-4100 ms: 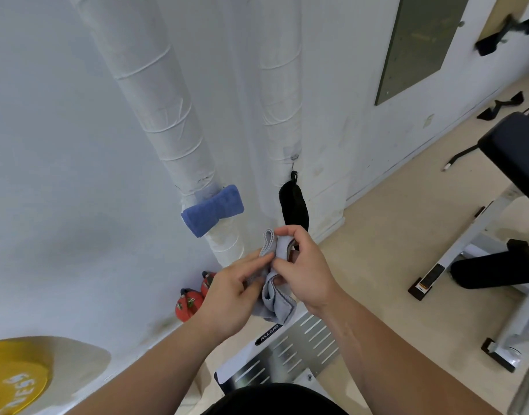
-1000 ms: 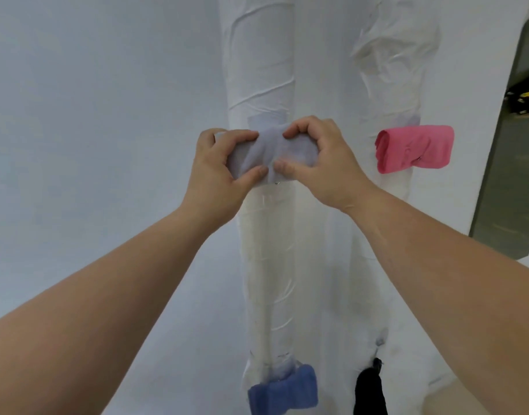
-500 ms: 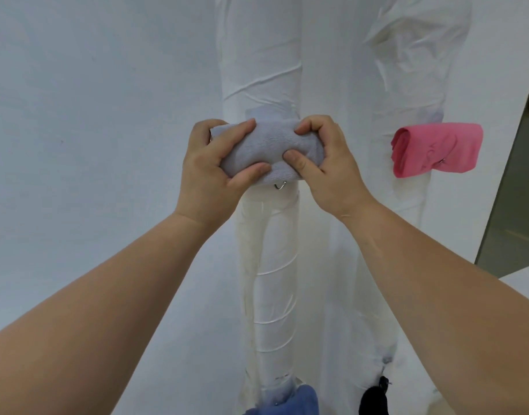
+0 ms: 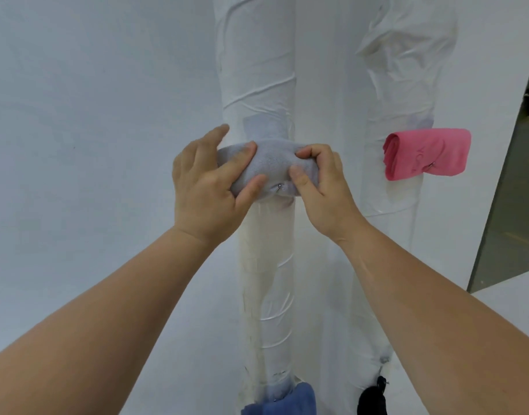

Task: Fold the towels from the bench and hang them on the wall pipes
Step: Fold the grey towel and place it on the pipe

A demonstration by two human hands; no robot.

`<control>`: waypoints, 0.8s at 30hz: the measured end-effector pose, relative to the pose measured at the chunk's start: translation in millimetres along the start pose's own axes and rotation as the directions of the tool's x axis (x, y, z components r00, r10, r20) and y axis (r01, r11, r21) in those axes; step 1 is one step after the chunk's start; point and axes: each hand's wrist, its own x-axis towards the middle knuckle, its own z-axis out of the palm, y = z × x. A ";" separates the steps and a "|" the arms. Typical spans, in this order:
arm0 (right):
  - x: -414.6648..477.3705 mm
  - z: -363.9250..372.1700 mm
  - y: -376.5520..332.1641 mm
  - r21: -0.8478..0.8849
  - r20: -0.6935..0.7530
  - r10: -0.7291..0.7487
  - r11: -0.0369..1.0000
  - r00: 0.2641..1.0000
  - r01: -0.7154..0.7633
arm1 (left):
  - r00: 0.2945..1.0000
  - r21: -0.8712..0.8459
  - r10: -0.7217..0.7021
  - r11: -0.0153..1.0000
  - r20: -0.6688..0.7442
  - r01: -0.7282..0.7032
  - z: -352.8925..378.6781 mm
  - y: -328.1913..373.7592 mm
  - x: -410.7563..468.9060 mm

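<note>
Soft, light grey terry towel roll, squeezed against the white wrapped pipe by left hand and right hand, probably handles best gripped at both ends.

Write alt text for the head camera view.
Both hands, left hand and right hand, press a folded grey towel against a white wrapped pipe. A pink towel hangs on the neighbouring pipe.
</note>
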 end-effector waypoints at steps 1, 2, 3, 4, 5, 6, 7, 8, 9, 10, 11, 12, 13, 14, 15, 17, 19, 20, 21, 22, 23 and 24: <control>3.7 0.4 -2.4 -0.097 -0.061 -0.030 0.995 0.998 0.024 | 0.998 0.100 0.059 0.993 -0.014 -0.057 -2.3 1.4 4.7; 7.6 1.9 -4.9 -0.209 -0.113 -0.087 0.976 0.990 0.062 | 0.993 0.172 0.117 0.978 0.000 -0.115 -3.9 3.2 9.4; 10.9 5.3 -6.3 -0.304 -0.145 -0.151 0.947 0.978 0.101 | 0.985 0.221 0.170 0.960 0.040 -0.175 -4.2 6.0 12.7; 12.8 9.3 -9.4 -0.375 -0.155 -0.202 0.918 0.967 0.132 | 0.973 0.240 0.210 0.943 0.099 -0.228 -3.2 8.8 13.7; 14.1 13.8 -9.5 -0.419 -0.153 -0.239 0.895 0.959 0.156 | 0.960 0.235 0.234 0.935 0.156 -0.266 -0.9 11.6 13.0; 14.5 17.1 -9.4 -0.445 -0.140 -0.262 0.878 0.955 0.176 | 0.952 0.214 0.234 0.937 0.195 -0.275 1.5 13.9 11.3; 14.5 19.8 -6.9 -0.454 -0.126 -0.273 0.871 0.954 0.189 | 0.954 0.188 0.209 0.950 0.213 -0.250 4.4 14.8 9.6; 14.5 21.0 -4.3 -0.460 -0.113 -0.273 0.867 0.955 0.193 | 0.962 0.164 0.176 0.964 0.208 -0.211 8.3 14.3 7.9; 15.4 21.4 -0.6 -0.466 -0.103 -0.271 0.863 0.957 0.194 | 0.970 0.151 0.150 0.972 0.193 -0.180 13.2 12.2 6.2; 17.1 20.9 3.5 -0.465 -0.091 -0.268 0.863 0.959 0.197 | 0.975 0.146 0.137 0.976 0.174 -0.163 18.2 9.0 4.7; 19.7 20.6 8.5 -0.454 -0.080 -0.273 0.866 0.959 0.209 | 0.977 0.145 0.141 0.976 0.158 -0.164 22.9 5.7 3.7; 22.3 20.4 12.7 -0.436 -0.066 -0.291 0.869 0.954 0.235 | 0.977 0.141 0.156 0.974 0.144 -0.177 27.9 2.3 3.1; 25.2 20.9 17.0 -0.416 -0.054 -0.319 0.869 0.946 0.269 | 0.976 0.129 0.177 0.973 0.125 -0.193 32.8 -0.6 3.2; 28.1 22.0 20.8 -0.392 -0.047 -0.350 0.868 0.936 0.305 | 0.976 0.115 0.196 0.972 0.096 -0.206 37.5 -2.8 3.7; 30.8 23.7 25.1 -0.368 -0.046 -0.377 0.867 0.925 0.335 | 0.976 0.101 0.209 0.971 0.066 -0.214 42.0 -4.5 3.9; 33.2 27.2 31.3 -0.328 -0.061 -0.408 0.870 0.911 0.368 | 0.976 0.079 0.219 0.972 0.009 -0.219 49.6 -7.0 2.8; 33.6 30.2 34.7 -0.305 -0.080 -0.411 0.877 0.908 0.370 | 0.973 0.071 0.228 0.972 -0.023 -0.226 54.2 -8.6 1.0; 33.1 31.0 34.9 -0.297 -0.084 -0.407 0.881 0.910 0.367 | 0.973 0.066 0.230 0.971 -0.026 -0.228 55.5 -9.0 0.0; 32.4 31.7 34.7 -0.293 -0.086 -0.401 0.885 0.912 0.361 | 0.973 0.061 0.228 0.972 -0.025 -0.227 55.8 -9.1 -0.7; 31.5 31.8 34.0 -0.292 -0.085 -0.390 0.890 0.917 0.351 | 0.974 0.059 0.224 0.973 -0.022 -0.222 55.5 -8.8 -1.0; 30.6 31.6 33.3 -0.297 -0.083 -0.376 0.894 0.923 0.337 | 0.976 0.060 0.216 0.975 -0.014 -0.215 54.6 -8.4 -0.9; 29.2 30.8 31.9 -0.307 -0.077 -0.357 0.897 0.931 0.318 | 0.979 0.063 0.206 0.977 0.002 -0.206 53.2 -7.7 -1.0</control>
